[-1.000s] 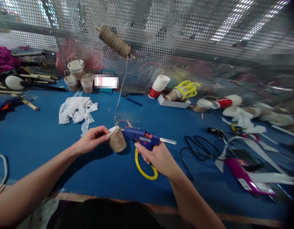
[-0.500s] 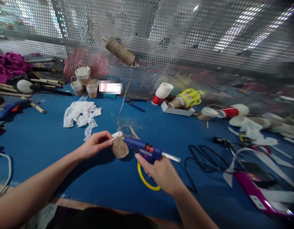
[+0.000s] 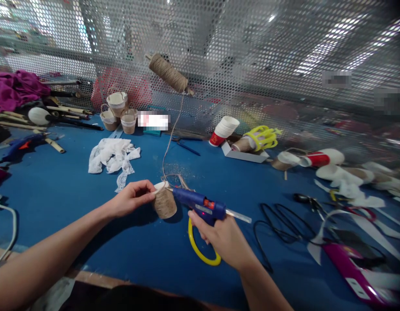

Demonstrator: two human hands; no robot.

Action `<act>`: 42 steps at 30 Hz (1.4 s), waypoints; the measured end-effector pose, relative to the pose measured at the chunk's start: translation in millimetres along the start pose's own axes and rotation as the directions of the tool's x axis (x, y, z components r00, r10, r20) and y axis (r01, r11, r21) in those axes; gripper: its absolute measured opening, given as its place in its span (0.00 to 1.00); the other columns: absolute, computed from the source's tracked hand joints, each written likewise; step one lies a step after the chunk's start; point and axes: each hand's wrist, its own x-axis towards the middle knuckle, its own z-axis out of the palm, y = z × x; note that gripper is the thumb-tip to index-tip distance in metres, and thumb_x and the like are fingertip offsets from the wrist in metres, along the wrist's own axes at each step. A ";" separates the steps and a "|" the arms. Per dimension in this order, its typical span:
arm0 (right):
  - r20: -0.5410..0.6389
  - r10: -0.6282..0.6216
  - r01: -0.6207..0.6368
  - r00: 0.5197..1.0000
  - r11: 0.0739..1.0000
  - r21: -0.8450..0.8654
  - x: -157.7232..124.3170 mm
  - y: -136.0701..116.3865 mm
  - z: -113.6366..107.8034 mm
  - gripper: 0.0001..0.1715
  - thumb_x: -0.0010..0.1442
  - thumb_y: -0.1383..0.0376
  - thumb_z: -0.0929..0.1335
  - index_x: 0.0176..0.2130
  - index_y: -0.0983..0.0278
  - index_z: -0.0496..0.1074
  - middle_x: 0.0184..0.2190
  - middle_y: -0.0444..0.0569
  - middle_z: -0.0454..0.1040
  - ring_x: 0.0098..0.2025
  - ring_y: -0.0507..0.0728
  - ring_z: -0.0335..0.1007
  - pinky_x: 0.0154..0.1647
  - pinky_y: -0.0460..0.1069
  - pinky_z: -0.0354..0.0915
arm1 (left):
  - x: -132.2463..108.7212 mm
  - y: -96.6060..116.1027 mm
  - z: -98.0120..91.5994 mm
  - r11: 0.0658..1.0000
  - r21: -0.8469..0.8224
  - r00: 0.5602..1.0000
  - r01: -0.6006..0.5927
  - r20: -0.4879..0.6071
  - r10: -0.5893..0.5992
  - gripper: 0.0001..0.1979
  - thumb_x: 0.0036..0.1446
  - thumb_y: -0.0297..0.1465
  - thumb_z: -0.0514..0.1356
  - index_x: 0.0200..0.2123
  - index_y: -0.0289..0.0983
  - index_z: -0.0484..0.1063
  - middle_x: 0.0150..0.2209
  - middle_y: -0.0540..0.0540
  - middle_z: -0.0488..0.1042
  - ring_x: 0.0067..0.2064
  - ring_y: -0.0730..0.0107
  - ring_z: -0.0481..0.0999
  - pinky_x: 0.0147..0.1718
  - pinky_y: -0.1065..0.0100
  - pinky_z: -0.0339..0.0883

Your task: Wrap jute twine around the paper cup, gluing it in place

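Note:
My left hand (image 3: pixel 131 198) pinches the rim of a small paper cup wrapped in brown twine (image 3: pixel 164 201), held just above the blue table (image 3: pixel 57 190). My right hand (image 3: pixel 222 237) grips a blue hot glue gun (image 3: pixel 200 205), its nozzle touching the cup's upper rim. A clear glue stick pokes out of the gun's back. Twine runs up from the cup to a spool (image 3: pixel 169 73) hung on the perforated metal screen.
A yellow loop (image 3: pixel 200 250) lies under my right hand. Black cable (image 3: pixel 277 224), scissors (image 3: pixel 308 201) and a magenta tool (image 3: pixel 352 268) lie right. White lace (image 3: pixel 112 155), twine-wrapped cups (image 3: pixel 117 110), stacked paper cups (image 3: pixel 224 129) and a second glue gun (image 3: pixel 21 144) sit behind and left.
Both hands, cup and glue gun keep the same pose; the whole scene has slid slightly down and right in view as my head moved.

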 end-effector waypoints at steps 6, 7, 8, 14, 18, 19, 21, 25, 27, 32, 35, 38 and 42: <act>0.037 0.094 -0.097 0.995 0.991 0.089 8.5 1.9 -1.0 0.17 0.54 0.54 0.63 0.25 0.64 0.64 0.13 0.41 0.62 0.16 0.50 0.60 0.18 0.47 0.60 | -0.3 -1.5 -2.7 1.000 0.027 1.000 -0.001 0.014 0.001 0.07 0.51 0.32 0.60 0.27 0.33 0.67 0.25 0.50 0.67 0.28 0.75 0.63 0.30 0.70 0.57; 0.038 0.093 -0.096 0.995 0.991 0.094 9.6 3.2 -0.5 0.16 0.54 0.54 0.63 0.26 0.64 0.65 0.13 0.41 0.62 0.16 0.50 0.60 0.17 0.47 0.60 | -0.4 -2.1 -2.9 1.000 0.028 1.000 0.002 0.021 -0.003 0.08 0.52 0.32 0.60 0.27 0.33 0.67 0.26 0.50 0.67 0.28 0.75 0.63 0.30 0.70 0.57; 0.040 0.089 -0.092 0.995 0.991 0.100 10.4 4.5 -0.1 0.16 0.54 0.54 0.63 0.27 0.65 0.65 0.13 0.41 0.62 0.16 0.50 0.60 0.17 0.47 0.60 | -0.4 -2.7 -3.1 1.000 0.029 1.000 0.005 0.025 -0.006 0.08 0.52 0.32 0.59 0.28 0.33 0.67 0.26 0.49 0.67 0.29 0.75 0.64 0.31 0.70 0.57; 0.014 0.072 -0.073 0.997 0.993 0.091 7.9 4.1 0.3 0.16 0.55 0.54 0.63 0.24 0.63 0.64 0.12 0.41 0.62 0.15 0.51 0.60 0.18 0.47 0.60 | 0.0 -1.2 -1.9 1.000 0.019 1.000 0.018 0.019 -0.018 0.08 0.51 0.33 0.60 0.27 0.33 0.67 0.26 0.49 0.68 0.29 0.74 0.65 0.32 0.69 0.58; -0.005 0.022 -0.021 1.000 1.000 0.021 2.1 0.4 1.6 0.16 0.55 0.54 0.62 0.24 0.63 0.64 0.12 0.42 0.63 0.16 0.52 0.61 0.19 0.47 0.60 | 0.2 0.8 -0.8 1.000 0.003 1.000 0.020 -0.006 -0.020 0.08 0.50 0.33 0.61 0.26 0.34 0.68 0.25 0.50 0.67 0.28 0.74 0.64 0.31 0.69 0.58; -0.006 0.015 -0.015 1.000 1.000 -0.004 0.8 0.0 2.3 0.16 0.55 0.54 0.62 0.24 0.62 0.64 0.12 0.42 0.63 0.16 0.52 0.61 0.19 0.47 0.60 | 0.3 0.8 -0.6 1.000 0.002 1.000 0.018 -0.011 -0.018 0.08 0.50 0.33 0.61 0.26 0.34 0.68 0.25 0.50 0.67 0.27 0.75 0.64 0.30 0.69 0.58; -0.015 0.000 -0.001 1.000 0.999 -0.052 -1.4 -0.1 3.8 0.17 0.55 0.54 0.62 0.22 0.62 0.63 0.12 0.43 0.63 0.16 0.52 0.62 0.19 0.48 0.60 | 0.3 0.4 -0.4 1.000 -0.002 1.000 0.021 -0.019 -0.021 0.08 0.50 0.32 0.61 0.26 0.34 0.68 0.24 0.50 0.67 0.27 0.75 0.63 0.30 0.70 0.57; -0.010 -0.056 0.055 0.998 0.994 -0.096 -2.9 -0.1 6.6 0.17 0.55 0.54 0.62 0.21 0.62 0.62 0.13 0.44 0.64 0.16 0.51 0.60 0.19 0.47 0.58 | 0.1 -0.1 0.0 1.000 -0.011 0.999 0.029 -0.023 -0.029 0.07 0.49 0.32 0.61 0.26 0.34 0.67 0.24 0.51 0.66 0.27 0.76 0.63 0.29 0.70 0.57; -0.002 -0.084 0.084 0.996 0.990 -0.113 -2.5 -1.0 7.6 0.17 0.55 0.54 0.62 0.21 0.61 0.61 0.13 0.43 0.63 0.17 0.51 0.59 0.19 0.47 0.57 | 0.0 0.1 0.2 1.000 -0.010 0.999 0.025 -0.023 -0.025 0.08 0.50 0.32 0.61 0.26 0.34 0.67 0.24 0.51 0.66 0.27 0.75 0.63 0.29 0.69 0.56; -0.002 -0.150 0.148 0.989 0.979 -0.140 -1.7 -3.7 7.3 0.17 0.55 0.55 0.61 0.21 0.62 0.62 0.15 0.44 0.63 0.19 0.51 0.59 0.22 0.48 0.58 | -0.3 -0.7 -0.6 1.000 0.002 1.000 0.024 -0.012 -0.024 0.08 0.50 0.33 0.61 0.27 0.34 0.67 0.24 0.51 0.66 0.27 0.76 0.63 0.30 0.69 0.56; -0.025 -0.091 0.088 0.996 0.990 -0.110 -1.7 -2.1 5.0 0.17 0.55 0.54 0.61 0.22 0.62 0.64 0.13 0.43 0.63 0.18 0.52 0.60 0.21 0.48 0.59 | -0.6 -1.9 -1.7 1.000 0.015 1.000 0.024 -0.009 -0.024 0.09 0.50 0.34 0.61 0.27 0.34 0.66 0.25 0.51 0.66 0.27 0.76 0.63 0.30 0.70 0.56; -0.016 0.003 -0.004 1.000 0.999 -0.048 0.4 1.6 2.3 0.18 0.55 0.54 0.62 0.21 0.63 0.64 0.12 0.43 0.63 0.16 0.51 0.60 0.20 0.47 0.60 | -0.9 -1.9 -2.0 1.000 0.011 1.000 0.027 0.001 -0.027 0.10 0.50 0.35 0.61 0.27 0.34 0.66 0.26 0.50 0.67 0.28 0.75 0.64 0.31 0.69 0.57; -0.019 0.027 -0.027 0.999 0.999 0.032 6.3 4.9 0.7 0.16 0.55 0.55 0.63 0.24 0.64 0.66 0.12 0.42 0.64 0.16 0.51 0.61 0.19 0.47 0.60 | -1.0 -1.2 -2.0 1.000 0.014 1.000 0.021 0.018 -0.021 0.11 0.50 0.36 0.61 0.28 0.33 0.66 0.26 0.50 0.68 0.29 0.75 0.64 0.32 0.70 0.58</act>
